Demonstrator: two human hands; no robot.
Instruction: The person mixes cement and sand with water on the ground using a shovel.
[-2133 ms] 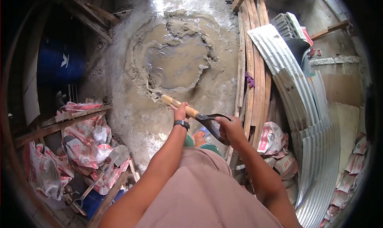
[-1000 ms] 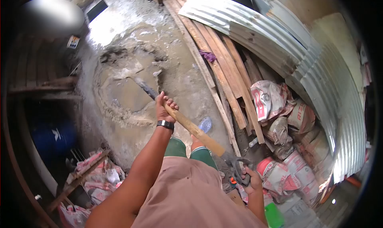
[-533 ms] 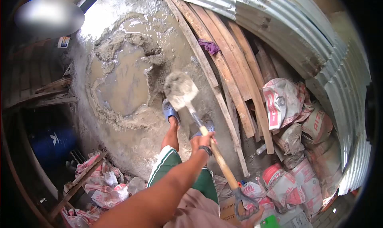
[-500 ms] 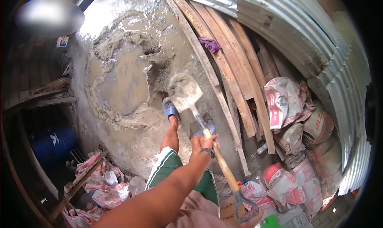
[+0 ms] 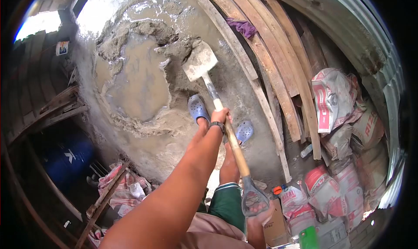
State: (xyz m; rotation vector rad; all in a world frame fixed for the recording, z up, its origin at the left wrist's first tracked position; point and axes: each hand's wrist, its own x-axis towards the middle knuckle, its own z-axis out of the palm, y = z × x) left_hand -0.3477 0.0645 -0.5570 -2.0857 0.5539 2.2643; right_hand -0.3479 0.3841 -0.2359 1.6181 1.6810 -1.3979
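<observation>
Plainly, the shovel (image 5: 230,140) slants along the right of the puddle (image 5: 139,81), its blade (image 5: 201,61) at the wet mix (image 5: 178,79) on that side; whether the tip is sunk in or only touching is hard to make out. The left hand (image 5: 221,115), below and right of the puddle, has its grip wrapped round the shaft, fingers partly hidden. The right hand (image 5: 262,213), farther below the puddle, blurs behind the handle (image 5: 247,186); I cannot tell how tightly its grip closes. Below and left of the puddle, a blue drum (image 5: 69,157) sinks into shadow
</observation>
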